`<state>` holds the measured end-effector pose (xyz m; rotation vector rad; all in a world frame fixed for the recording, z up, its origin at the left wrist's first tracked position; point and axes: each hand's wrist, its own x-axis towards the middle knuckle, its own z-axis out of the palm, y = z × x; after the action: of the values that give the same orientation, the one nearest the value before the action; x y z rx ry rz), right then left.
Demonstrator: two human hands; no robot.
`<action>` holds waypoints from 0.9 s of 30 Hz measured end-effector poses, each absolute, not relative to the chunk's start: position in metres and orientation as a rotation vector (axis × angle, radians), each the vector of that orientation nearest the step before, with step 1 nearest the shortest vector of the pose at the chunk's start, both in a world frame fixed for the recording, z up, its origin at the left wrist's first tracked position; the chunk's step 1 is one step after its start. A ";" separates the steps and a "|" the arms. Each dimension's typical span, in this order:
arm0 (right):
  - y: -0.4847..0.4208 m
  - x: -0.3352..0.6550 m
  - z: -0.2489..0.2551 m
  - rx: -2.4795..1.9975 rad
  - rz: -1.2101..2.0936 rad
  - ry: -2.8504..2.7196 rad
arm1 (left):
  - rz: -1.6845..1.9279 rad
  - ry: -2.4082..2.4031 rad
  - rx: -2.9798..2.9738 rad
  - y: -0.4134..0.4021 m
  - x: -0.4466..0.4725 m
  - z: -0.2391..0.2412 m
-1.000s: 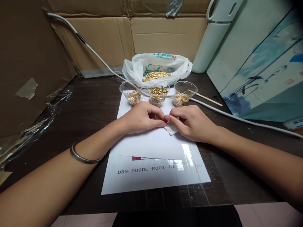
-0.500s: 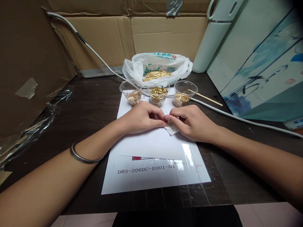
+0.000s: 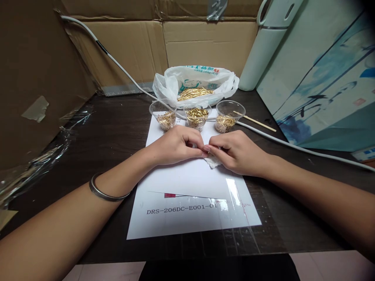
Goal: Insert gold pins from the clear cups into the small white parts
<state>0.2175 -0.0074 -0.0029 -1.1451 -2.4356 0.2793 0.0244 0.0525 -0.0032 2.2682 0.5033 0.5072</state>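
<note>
My left hand [image 3: 178, 146] and my right hand [image 3: 238, 153] meet fingertip to fingertip above the printed sheet [image 3: 175, 175]. Both are closed in a pinch, and whatever lies between the fingertips is too small or hidden to name. A crumpled piece of white tissue [image 3: 213, 161] shows just under the fingers, partly covered by my right hand. Behind the hands stand three clear plastic cups: the left cup [image 3: 166, 120], the middle cup [image 3: 197, 117] and the right cup [image 3: 225, 121]. Each holds small gold-coloured metal pieces.
A white plastic bag [image 3: 231, 84] with long gold-coloured pins [image 3: 195, 93] lies behind the cups. A wooden stick [image 3: 258, 122] rests right of them, near a white cable [image 3: 281, 139]. Cardboard [image 3: 205, 43] walls the back; a pale bottle [image 3: 260, 58] stands at the back right.
The fingertips have shifted very slightly against each other, and the view has moved a little. Cups, bag and tissue stay where they were.
</note>
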 end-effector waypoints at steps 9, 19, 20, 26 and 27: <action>-0.004 0.219 -0.002 -1.079 0.289 -2.473 | 0.512 0.473 2.233 0.053 0.025 -0.002; -0.003 0.218 -0.003 -1.011 0.323 -2.504 | 0.495 0.465 2.274 0.053 0.024 -0.002; -0.003 0.218 -0.004 -1.015 0.322 -2.507 | 0.488 0.483 2.288 0.053 0.024 -0.003; -0.003 0.220 -0.006 -1.090 0.266 -2.454 | 0.480 0.565 2.313 0.050 0.025 -0.001; -0.004 0.220 -0.006 -1.103 0.260 -2.439 | 0.484 0.574 2.315 0.049 0.026 -0.001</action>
<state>0.2196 -0.0036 -0.0055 -1.1029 -2.4387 0.2599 0.0258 0.0490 -0.0010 2.3147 0.5741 0.4836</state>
